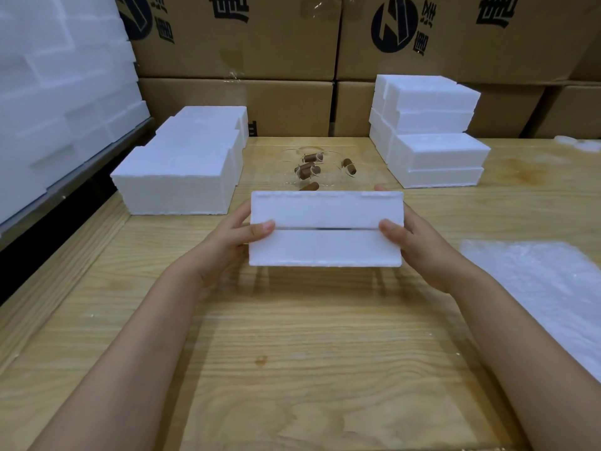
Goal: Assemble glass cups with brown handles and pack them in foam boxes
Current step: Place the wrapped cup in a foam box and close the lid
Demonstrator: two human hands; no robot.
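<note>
Foam box point(325, 245) held over wooden table point(292, 336), left hand point(232, 247) and right hand point(421, 252) gripping ends, thumbs pressed at front seam, fingers curled behind. Glass cups point(310, 168) beyond.

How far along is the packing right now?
Possibly done: closed foam boxes sit in a right stack and a left stack, though what they hold is hidden. In hand: the left hand and right hand grip one foam box, its halves nearly together with a thin gap at the seam. Left: several glass cups with brown handles lie loose behind it.
</note>
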